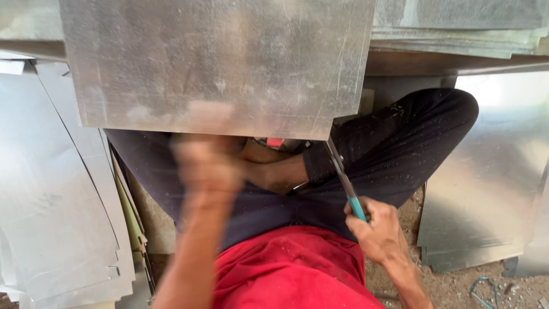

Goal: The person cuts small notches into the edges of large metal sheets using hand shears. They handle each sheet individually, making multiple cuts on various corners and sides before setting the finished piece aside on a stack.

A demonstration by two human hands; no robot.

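Observation:
A large grey metal sheet (217, 63) lies over my crossed legs, its near edge facing me. My left hand (207, 163) is blurred just under that near edge; whether it grips the sheet I cannot tell. My right hand (374, 232) is closed on the teal handle of metal snips (345, 182), whose blades reach up to the sheet's near right corner. I sit cross-legged in dark trousers and a red shirt.
Stacks of cut metal sheets (51, 189) lie on the left, more sheets (492, 171) on the right and at the top right. Bare dirt floor (457, 283) with a blue wire scrap shows at bottom right.

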